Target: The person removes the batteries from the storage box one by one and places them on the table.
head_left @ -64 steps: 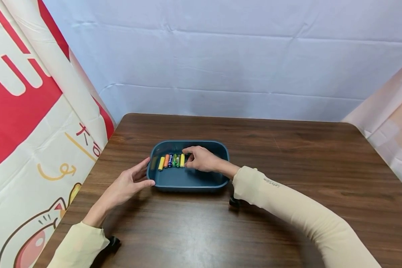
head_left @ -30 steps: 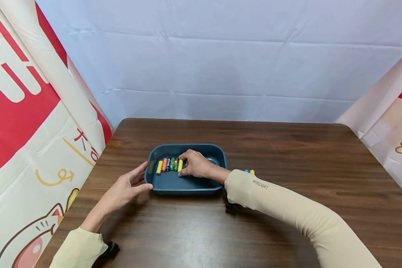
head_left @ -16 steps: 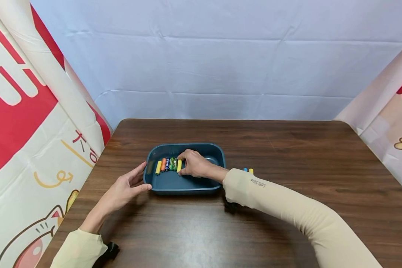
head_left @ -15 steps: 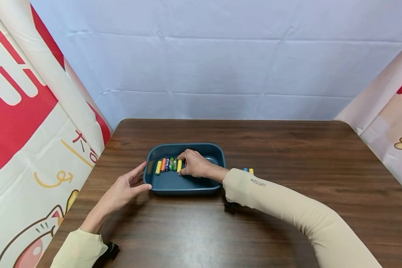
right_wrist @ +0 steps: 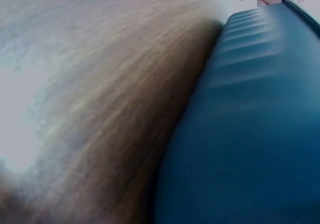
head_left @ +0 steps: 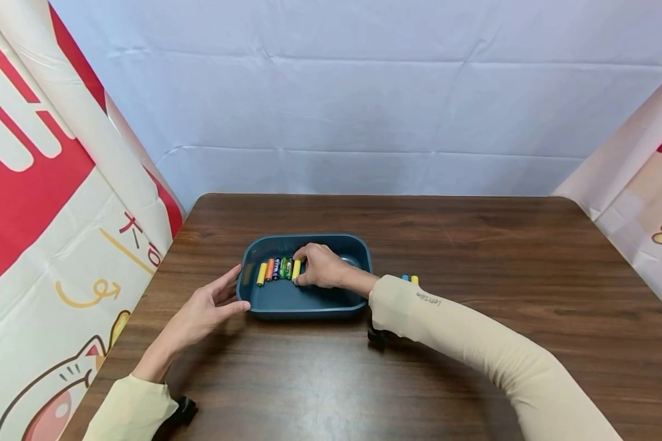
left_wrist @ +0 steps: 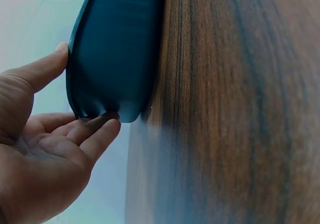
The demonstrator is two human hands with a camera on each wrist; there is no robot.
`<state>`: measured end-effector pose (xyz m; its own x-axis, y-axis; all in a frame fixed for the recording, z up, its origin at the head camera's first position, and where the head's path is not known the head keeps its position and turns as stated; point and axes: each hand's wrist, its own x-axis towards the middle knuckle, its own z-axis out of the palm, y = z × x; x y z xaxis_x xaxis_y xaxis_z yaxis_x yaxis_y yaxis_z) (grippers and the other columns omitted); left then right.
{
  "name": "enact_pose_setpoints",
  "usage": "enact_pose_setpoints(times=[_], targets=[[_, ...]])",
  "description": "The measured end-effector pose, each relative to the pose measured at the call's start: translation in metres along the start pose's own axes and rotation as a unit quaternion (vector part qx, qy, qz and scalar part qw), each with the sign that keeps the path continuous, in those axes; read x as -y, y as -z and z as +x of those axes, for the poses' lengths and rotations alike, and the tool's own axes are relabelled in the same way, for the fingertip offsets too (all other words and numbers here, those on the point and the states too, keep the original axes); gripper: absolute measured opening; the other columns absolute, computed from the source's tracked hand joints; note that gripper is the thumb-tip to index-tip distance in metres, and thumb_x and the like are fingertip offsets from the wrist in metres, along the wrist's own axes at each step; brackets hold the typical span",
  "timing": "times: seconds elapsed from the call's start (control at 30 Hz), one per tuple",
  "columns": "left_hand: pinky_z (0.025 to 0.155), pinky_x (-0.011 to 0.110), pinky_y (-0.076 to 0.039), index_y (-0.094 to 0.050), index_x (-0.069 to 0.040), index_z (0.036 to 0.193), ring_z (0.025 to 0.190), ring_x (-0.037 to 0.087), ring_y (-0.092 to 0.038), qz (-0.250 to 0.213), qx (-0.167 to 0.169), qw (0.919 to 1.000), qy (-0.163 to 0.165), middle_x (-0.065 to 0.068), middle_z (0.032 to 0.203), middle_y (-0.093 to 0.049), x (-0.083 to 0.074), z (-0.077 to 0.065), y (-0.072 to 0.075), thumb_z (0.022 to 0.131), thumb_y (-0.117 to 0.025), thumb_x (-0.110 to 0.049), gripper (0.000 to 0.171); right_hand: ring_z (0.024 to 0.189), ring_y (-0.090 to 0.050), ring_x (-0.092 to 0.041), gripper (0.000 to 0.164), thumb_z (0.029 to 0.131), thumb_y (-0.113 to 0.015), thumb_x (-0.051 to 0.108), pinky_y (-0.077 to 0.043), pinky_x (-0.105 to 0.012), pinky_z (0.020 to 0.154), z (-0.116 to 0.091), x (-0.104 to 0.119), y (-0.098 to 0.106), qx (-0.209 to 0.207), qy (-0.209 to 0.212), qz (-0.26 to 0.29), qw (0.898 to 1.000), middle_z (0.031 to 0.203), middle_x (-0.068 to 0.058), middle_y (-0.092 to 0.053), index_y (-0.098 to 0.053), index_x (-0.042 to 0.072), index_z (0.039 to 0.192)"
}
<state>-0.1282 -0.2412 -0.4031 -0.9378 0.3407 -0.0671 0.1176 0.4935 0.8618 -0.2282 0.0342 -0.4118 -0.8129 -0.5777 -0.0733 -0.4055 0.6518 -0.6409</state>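
In the head view a dark blue tray [head_left: 287, 300] sits on the table, with several batteries lying side by side near its left end. My right hand [head_left: 322, 267] reaches inside; thumb and forefinger pinch the ends of the rightmost yellow battery [head_left: 296, 270]. Left of it lie green batteries [head_left: 284, 267], a dark blue one [head_left: 276, 269], an orange one [head_left: 270, 269] and another yellow one [head_left: 262, 274]. My left hand [head_left: 201, 311] touches the tray's left end with fairly straight fingers; the left wrist view puts its thumb [left_wrist: 47, 69] at the rim. The right wrist view shows only the tray's outer wall [right_wrist: 240, 134], not the right fingers.
Past the tray's right end, a blue tip [head_left: 405, 278] and a yellow tip [head_left: 415, 280] show from behind my right sleeve, which hides the rest. The wooden table [head_left: 502, 257] extends to the right; a white cloth [head_left: 331, 110] hangs behind it.
My right thumb and forefinger have closed onto the yellow battery's ends since the earliest frame. The blue and yellow tips have come out from behind the sleeve. The left hand stays at the tray.
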Motion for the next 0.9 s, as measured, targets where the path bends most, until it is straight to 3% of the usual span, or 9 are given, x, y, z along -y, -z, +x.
enact_pose_setpoints(times=[0.33,0.63,0.9], targets=[[0.103,0.047,-0.048,-0.026,-0.005,0.164,0.141,0.044,-0.046,-0.003,0.003,1.0,0.005,0.025,0.162,-0.035,0.0,0.0,0.002,0.097,-0.075,-0.023,0.085,0.067,-0.055,-0.014,0.055,0.094,-0.078,0.018,-0.049,-0.026,0.067,-0.01,0.002,0.02,-0.002,0.021,0.058,0.998,0.075,-0.006,-0.063,-0.059,-0.003,0.141],[0.104,0.048,-0.048,-0.025,-0.005,0.164,0.141,0.044,-0.046,0.008,0.005,0.9999,0.009,0.025,0.162,-0.034,-0.002,0.002,0.003,0.097,-0.074,-0.026,0.086,0.075,-0.059,-0.018,0.053,0.092,-0.078,0.012,-0.049,-0.028,0.067,-0.043,0.002,0.06,-0.048,0.063,0.106,0.991,0.084,-0.006,-0.064,-0.058,-0.007,0.138],[0.103,0.049,-0.049,-0.024,-0.007,0.164,0.139,0.044,-0.047,0.01,0.006,0.9998,0.014,0.025,0.163,-0.033,-0.003,0.0,0.002,0.099,-0.072,-0.024,0.083,0.078,-0.059,-0.021,0.05,0.091,-0.079,0.009,-0.049,-0.028,0.065,-0.087,-0.022,0.095,-0.09,0.059,0.114,0.988,0.087,-0.006,-0.064,-0.059,-0.002,0.136]])
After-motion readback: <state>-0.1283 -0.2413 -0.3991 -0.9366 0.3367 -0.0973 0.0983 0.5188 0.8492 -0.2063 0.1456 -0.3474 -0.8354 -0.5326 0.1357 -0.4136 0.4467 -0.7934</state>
